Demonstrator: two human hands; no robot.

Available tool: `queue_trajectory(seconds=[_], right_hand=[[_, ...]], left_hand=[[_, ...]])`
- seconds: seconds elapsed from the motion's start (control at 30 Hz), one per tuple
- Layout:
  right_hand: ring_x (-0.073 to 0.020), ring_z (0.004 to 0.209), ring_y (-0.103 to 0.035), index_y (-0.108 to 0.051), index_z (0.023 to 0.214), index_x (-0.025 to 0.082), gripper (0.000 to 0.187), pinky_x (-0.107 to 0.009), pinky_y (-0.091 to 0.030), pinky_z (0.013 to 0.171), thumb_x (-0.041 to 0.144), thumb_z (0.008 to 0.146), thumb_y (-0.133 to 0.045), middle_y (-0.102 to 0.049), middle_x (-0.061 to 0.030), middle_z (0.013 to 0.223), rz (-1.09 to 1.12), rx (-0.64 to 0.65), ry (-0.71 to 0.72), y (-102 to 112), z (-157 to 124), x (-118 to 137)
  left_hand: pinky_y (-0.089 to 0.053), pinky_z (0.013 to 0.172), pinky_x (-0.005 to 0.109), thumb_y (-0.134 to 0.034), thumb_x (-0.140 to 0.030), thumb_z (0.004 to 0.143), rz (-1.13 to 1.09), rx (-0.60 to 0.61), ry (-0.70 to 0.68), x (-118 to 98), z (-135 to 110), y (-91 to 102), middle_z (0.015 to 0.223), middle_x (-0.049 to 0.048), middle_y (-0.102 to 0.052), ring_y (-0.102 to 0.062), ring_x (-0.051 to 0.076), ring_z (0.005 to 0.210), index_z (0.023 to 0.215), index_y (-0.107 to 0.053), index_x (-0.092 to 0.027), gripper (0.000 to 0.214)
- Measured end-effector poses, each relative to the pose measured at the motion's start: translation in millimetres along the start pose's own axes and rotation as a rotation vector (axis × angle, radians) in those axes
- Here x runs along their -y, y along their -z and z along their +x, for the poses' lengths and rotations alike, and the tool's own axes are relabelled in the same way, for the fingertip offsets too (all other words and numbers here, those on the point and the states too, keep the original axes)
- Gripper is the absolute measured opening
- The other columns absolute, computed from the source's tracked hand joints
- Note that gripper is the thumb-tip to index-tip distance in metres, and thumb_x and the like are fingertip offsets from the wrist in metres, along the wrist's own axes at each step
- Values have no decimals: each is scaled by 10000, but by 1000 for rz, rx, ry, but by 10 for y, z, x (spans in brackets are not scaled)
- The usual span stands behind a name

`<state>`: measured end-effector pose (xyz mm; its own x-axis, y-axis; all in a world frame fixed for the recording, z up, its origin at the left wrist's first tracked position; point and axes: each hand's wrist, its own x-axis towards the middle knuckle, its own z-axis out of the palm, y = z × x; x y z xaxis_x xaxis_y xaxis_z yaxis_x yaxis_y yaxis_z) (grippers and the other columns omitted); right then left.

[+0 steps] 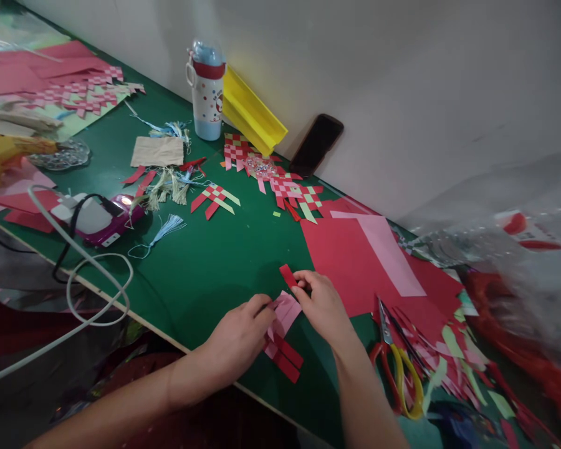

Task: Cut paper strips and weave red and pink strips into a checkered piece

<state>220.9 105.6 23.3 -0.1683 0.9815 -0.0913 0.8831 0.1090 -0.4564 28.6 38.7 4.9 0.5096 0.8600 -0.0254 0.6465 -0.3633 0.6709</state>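
Near the front edge of the green table (pixel 224 262), both my hands work on a small weave of paper strips (pixel 283 330), pink above and red below. My left hand (pixel 240 337) pinches the pink strips at the weave's left side. My right hand (pixel 322 305) is closed on a red strip (pixel 288 275) that sticks up from the weave's top. Sheets of red paper (pixel 346 262) and pink paper (pixel 393 255) lie just beyond my right hand.
Red-and-yellow scissors (pixel 397 368) lie right of my right arm among cut strips. Finished woven pieces (pixel 280 181), tassels (pixel 168 184), a bottle (pixel 206 90), folded yellow paper (pixel 252 115) and a phone (pixel 316 144) sit farther back. A glue gun (pixel 4 156), a pink device (pixel 112 218) and cables occupy the left.
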Motion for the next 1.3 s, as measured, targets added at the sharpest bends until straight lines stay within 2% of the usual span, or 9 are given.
queue_trajectory(seconds=[0.17,0.27,0.33,0.5,0.73,0.9,1.03,1.2,1.3], right_hand=[[-225,897,-569,-618,838,226,119,-367,-431,791,266,838,-506,-661,-46,889,8,-20,23,6,-24,27],[-223,880,-593,-611,848,222,152,-359,-445,785,334,855,-509,-673,-54,909,100,-66,22,55,-55,32],[-206,819,-615,-600,874,223,188,-335,-458,745,385,866,-505,-680,-41,884,179,-77,-30,121,-79,30],[-193,761,-646,-603,925,229,260,-307,-475,697,453,889,-476,-698,-26,840,313,21,-133,261,-178,22],[-172,646,-608,-613,922,234,293,-276,-448,602,448,918,-412,-674,-9,748,217,86,-118,197,-334,106],[-175,732,-629,-606,954,241,297,-272,-467,656,456,933,-403,-680,-12,826,261,91,-87,185,-382,183],[-161,677,-609,-600,939,242,287,-262,-457,629,459,938,-412,-667,-1,793,268,104,-87,199,-416,191],[-176,783,-638,-614,949,240,276,-267,-468,684,431,937,-414,-695,-17,879,274,144,-68,189,-440,197],[-178,805,-639,-625,950,235,287,-272,-462,708,426,937,-411,-704,-23,921,251,178,-64,183,-441,231]], left_hand=[[-543,877,369,-427,-30,817,19,-3,-16,0,0,2,1256,123,-528,-622,213,1021,1065,-541,-159,303],[-548,867,360,-423,-28,817,19,-9,-22,-1,-2,19,1251,115,-529,-626,203,1004,1059,-535,-168,301],[-548,865,354,-426,-32,817,16,-11,-26,3,-4,22,1252,109,-526,-622,201,1011,1058,-531,-176,299],[-549,839,345,-422,-60,846,20,-9,-35,18,-6,3,1205,103,-541,-626,192,952,1040,-537,-171,251],[-538,829,340,-397,-66,868,16,10,-18,9,-8,6,1201,112,-542,-617,203,947,1032,-546,-153,238],[-539,817,332,-395,-53,856,12,21,-11,-7,0,31,1194,112,-544,-614,196,939,994,-545,-152,227],[-544,818,337,-409,-44,838,25,31,-11,-7,2,30,1179,114,-546,-619,199,940,1001,-545,-146,236],[-554,808,349,-406,-50,843,7,-3,-17,3,-4,10,1188,120,-545,-627,204,929,969,-545,-144,210],[-557,816,340,-437,-30,799,3,-20,-12,-2,-17,11,1251,118,-509,-634,190,930,1021,-523,-164,273]])
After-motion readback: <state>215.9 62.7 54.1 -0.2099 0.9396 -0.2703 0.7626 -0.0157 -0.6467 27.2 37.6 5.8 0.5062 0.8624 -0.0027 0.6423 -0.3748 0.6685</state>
